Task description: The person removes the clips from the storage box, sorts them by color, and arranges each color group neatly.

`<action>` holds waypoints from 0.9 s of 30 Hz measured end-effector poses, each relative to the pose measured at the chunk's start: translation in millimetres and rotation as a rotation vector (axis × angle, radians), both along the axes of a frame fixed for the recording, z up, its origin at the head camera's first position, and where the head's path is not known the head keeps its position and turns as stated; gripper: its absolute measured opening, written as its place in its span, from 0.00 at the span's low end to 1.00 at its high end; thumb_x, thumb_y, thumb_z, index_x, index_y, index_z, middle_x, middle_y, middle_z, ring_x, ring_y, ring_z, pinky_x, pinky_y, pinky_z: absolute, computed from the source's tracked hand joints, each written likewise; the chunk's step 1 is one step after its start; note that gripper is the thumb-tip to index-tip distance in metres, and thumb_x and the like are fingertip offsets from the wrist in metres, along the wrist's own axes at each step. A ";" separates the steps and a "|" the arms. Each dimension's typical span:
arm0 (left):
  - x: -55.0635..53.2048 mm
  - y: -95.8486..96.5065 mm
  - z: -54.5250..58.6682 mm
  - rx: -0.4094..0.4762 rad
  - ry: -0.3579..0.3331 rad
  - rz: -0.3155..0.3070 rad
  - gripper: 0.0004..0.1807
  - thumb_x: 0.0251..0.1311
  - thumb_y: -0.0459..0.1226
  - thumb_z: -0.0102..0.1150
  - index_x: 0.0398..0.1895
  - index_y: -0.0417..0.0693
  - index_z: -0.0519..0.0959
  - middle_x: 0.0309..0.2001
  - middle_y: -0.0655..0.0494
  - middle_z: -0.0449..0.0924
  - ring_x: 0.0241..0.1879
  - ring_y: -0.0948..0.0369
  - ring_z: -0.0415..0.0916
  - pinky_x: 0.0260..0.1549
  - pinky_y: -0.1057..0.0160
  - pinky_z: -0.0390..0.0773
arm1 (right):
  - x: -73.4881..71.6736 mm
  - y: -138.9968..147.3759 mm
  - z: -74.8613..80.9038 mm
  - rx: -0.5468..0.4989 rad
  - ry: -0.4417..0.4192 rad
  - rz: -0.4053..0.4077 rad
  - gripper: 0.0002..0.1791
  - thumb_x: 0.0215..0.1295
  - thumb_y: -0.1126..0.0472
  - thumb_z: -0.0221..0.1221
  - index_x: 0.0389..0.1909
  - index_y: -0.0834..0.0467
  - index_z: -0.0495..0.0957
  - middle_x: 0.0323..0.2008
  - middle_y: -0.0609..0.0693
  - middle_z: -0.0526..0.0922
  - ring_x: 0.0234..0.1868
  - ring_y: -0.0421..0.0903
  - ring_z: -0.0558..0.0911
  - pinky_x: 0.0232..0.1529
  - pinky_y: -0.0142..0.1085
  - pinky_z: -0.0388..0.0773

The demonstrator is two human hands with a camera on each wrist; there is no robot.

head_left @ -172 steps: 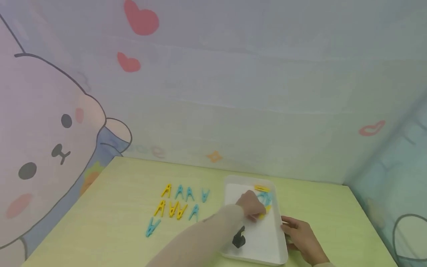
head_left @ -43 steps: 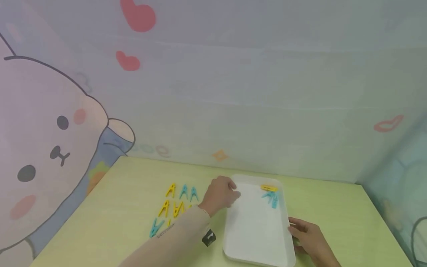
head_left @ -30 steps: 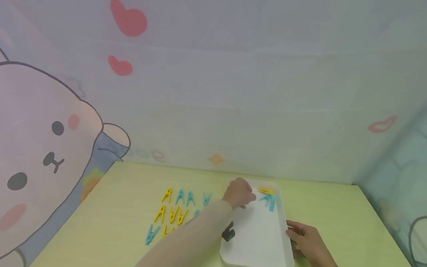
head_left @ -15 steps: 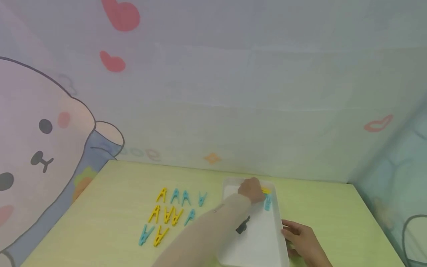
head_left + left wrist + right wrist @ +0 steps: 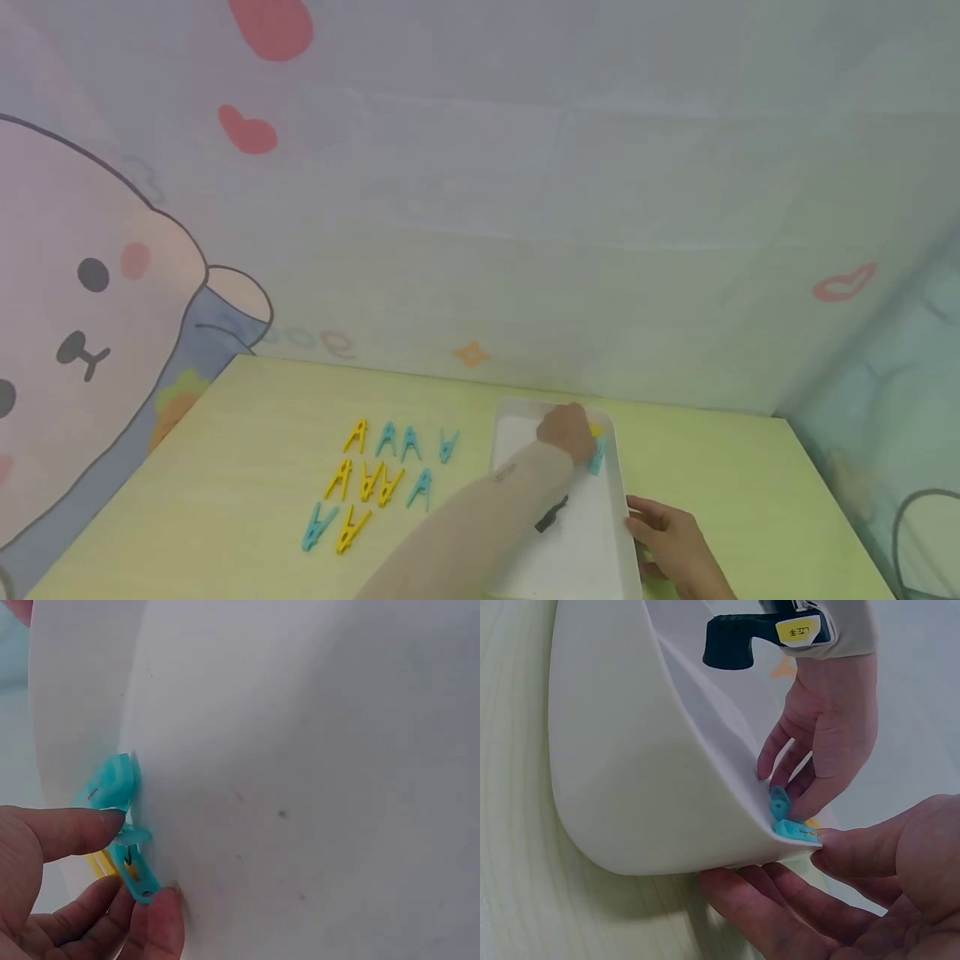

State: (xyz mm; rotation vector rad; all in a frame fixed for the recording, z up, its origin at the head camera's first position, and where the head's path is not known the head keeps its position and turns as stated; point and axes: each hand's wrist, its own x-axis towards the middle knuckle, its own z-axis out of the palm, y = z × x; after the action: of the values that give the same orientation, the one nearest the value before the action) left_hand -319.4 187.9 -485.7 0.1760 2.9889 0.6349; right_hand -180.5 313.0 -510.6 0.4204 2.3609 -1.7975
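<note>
My left hand [image 5: 566,432] reaches into the far right corner of a white tray [image 5: 570,558]. In the left wrist view, its thumb and fingers pinch a blue clothespin [image 5: 136,874]. Another blue clothespin [image 5: 112,784] lies against the tray wall there, and a yellow clothespin [image 5: 101,862] is partly hidden behind the fingers. My right hand [image 5: 675,537] grips the tray's right side, thumb at the rim and fingers beneath it in the right wrist view.
Left of the tray, several yellow clothespins [image 5: 350,529] and blue clothespins [image 5: 422,487] lie spread in rough rows on the light green table [image 5: 225,483]. A printed cloth backdrop [image 5: 480,208] hangs behind the table.
A yellow clothespin from the tray now lies at the near end of the group on the table. My left hand has since moved right, back into the tray's corner. My right hand stays.
</note>
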 end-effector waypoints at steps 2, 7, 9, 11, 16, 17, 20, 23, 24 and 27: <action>2.5 -2.6 1.4 -0.011 0.001 -0.004 0.11 0.49 0.40 0.71 0.30 0.47 0.77 0.21 0.58 0.71 0.21 0.62 0.69 0.22 0.66 0.72 | 1.0 -2.0 0.5 0.002 -0.001 0.003 0.21 0.71 0.68 0.55 0.63 0.72 0.70 0.53 0.67 0.79 0.44 0.55 0.84 0.33 0.48 0.84; 4.4 -10.0 4.7 -0.018 -0.008 -0.011 0.12 0.49 0.41 0.71 0.30 0.47 0.77 0.22 0.57 0.72 0.21 0.61 0.69 0.21 0.65 0.73 | 2.2 -2.4 2.3 0.003 -0.001 0.013 0.22 0.72 0.68 0.55 0.63 0.72 0.70 0.52 0.66 0.80 0.44 0.55 0.84 0.34 0.48 0.84; 3.1 -13.0 3.9 -0.003 -0.022 -0.014 0.11 0.48 0.40 0.70 0.29 0.47 0.77 0.22 0.57 0.72 0.22 0.61 0.69 0.21 0.64 0.72 | 2.3 -1.2 2.9 -0.001 -0.002 0.016 0.22 0.72 0.68 0.54 0.63 0.72 0.69 0.52 0.66 0.80 0.45 0.56 0.84 0.34 0.49 0.84; 1.5 -16.0 1.7 0.021 -0.055 -0.015 0.11 0.48 0.40 0.69 0.30 0.47 0.77 0.23 0.57 0.72 0.22 0.60 0.69 0.21 0.64 0.71 | 2.2 -0.2 3.5 -0.001 -0.007 0.021 0.22 0.72 0.68 0.54 0.64 0.72 0.69 0.53 0.67 0.79 0.45 0.57 0.84 0.34 0.49 0.84; -3.3 -24.4 -1.7 0.099 -0.161 0.004 0.11 0.47 0.38 0.67 0.32 0.46 0.76 0.23 0.56 0.74 0.21 0.59 0.70 0.20 0.62 0.69 | -1.8 2.1 3.6 0.008 -0.017 0.033 0.23 0.73 0.67 0.53 0.64 0.73 0.68 0.55 0.69 0.78 0.45 0.56 0.84 0.34 0.49 0.84; -3.3 -26.7 -1.1 0.117 -0.179 0.009 0.11 0.46 0.37 0.66 0.31 0.46 0.75 0.23 0.56 0.74 0.19 0.59 0.69 0.19 0.62 0.69 | -2.6 2.2 3.5 0.008 -0.019 0.037 0.23 0.73 0.67 0.53 0.64 0.73 0.67 0.55 0.70 0.77 0.44 0.56 0.84 0.35 0.49 0.84; -0.7 -34.7 4.7 0.191 -0.223 0.015 0.08 0.45 0.35 0.64 0.23 0.46 0.72 0.18 0.56 0.71 0.16 0.59 0.68 0.16 0.62 0.73 | -5.2 2.6 3.2 0.016 -0.023 0.048 0.23 0.73 0.66 0.53 0.65 0.73 0.67 0.55 0.70 0.77 0.45 0.56 0.84 0.35 0.49 0.84; 6.7 -44.0 16.2 0.371 -0.298 0.023 0.11 0.48 0.34 0.65 0.19 0.47 0.70 0.20 0.56 0.72 0.20 0.58 0.73 0.22 0.59 0.80 | -7.0 5.2 2.3 0.019 -0.020 0.052 0.23 0.73 0.66 0.53 0.65 0.73 0.67 0.54 0.69 0.78 0.45 0.55 0.84 0.35 0.49 0.84; 9.2 -47.0 20.7 0.439 -0.330 0.023 0.11 0.49 0.33 0.66 0.19 0.46 0.71 0.22 0.55 0.74 0.23 0.57 0.75 0.26 0.57 0.82 | -7.7 6.3 2.5 0.022 -0.021 0.052 0.24 0.73 0.66 0.53 0.65 0.73 0.67 0.54 0.69 0.78 0.45 0.55 0.84 0.35 0.49 0.84; 15.2 -57.3 33.3 0.628 -0.435 0.025 0.07 0.51 0.34 0.68 0.25 0.43 0.78 0.31 0.51 0.80 0.33 0.53 0.80 0.36 0.54 0.83 | -9.9 9.3 3.2 0.024 -0.024 0.052 0.24 0.73 0.66 0.53 0.66 0.73 0.67 0.52 0.67 0.79 0.44 0.53 0.84 0.35 0.48 0.84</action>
State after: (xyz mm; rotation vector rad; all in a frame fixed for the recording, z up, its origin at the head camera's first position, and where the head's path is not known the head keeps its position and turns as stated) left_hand -304.2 130.6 -452.5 0.0269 2.3013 1.3905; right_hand -190.4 322.3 -507.5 0.3779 2.3574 -1.7342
